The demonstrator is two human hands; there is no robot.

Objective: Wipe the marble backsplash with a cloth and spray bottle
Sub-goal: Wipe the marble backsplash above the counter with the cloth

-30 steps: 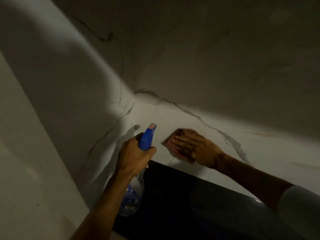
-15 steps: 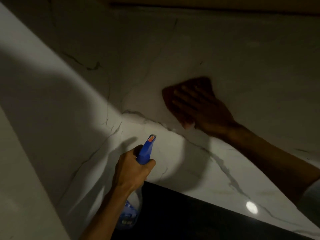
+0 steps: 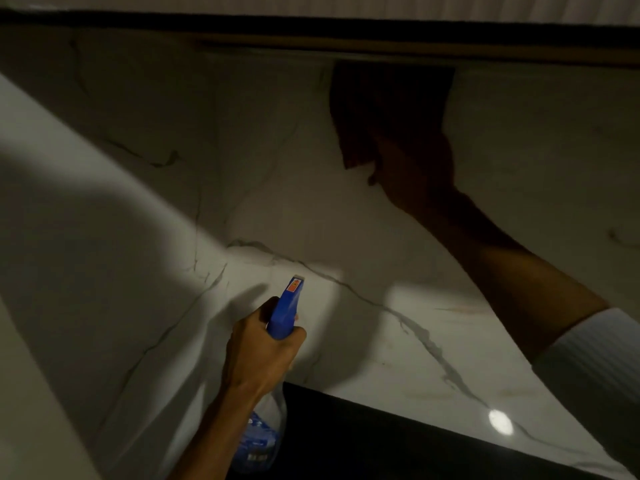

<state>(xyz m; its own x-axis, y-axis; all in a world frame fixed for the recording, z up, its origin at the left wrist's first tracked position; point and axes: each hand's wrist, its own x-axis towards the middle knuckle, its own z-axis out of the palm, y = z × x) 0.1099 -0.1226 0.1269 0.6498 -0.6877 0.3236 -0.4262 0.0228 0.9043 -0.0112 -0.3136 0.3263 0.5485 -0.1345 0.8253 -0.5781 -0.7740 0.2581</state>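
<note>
The white marble backsplash (image 3: pixel 311 209) with grey veins fills the view, lit low down and dark in its upper part. My right hand (image 3: pixel 412 168) presses a dark reddish cloth (image 3: pixel 377 109) flat against the marble, high up just under the cabinet edge, both deep in shadow. My left hand (image 3: pixel 263 348) grips the neck of a spray bottle with a blue trigger head (image 3: pixel 285 311), nozzle aimed at the wall; its clear body (image 3: pixel 263 438) hangs below my wrist.
A dark cabinet underside (image 3: pixel 346 32) runs across the top. A black countertop (image 3: pixel 398 448) lies at the bottom. A pale side wall (image 3: pixel 41 306) meets the backsplash in a corner on the left. A bright light reflection (image 3: pixel 500 422) shows on the marble at lower right.
My right hand has slid the cloth up the backsplash from near the countertop to just under the cabinet. My left hand with the bottle has stayed about where it was.
</note>
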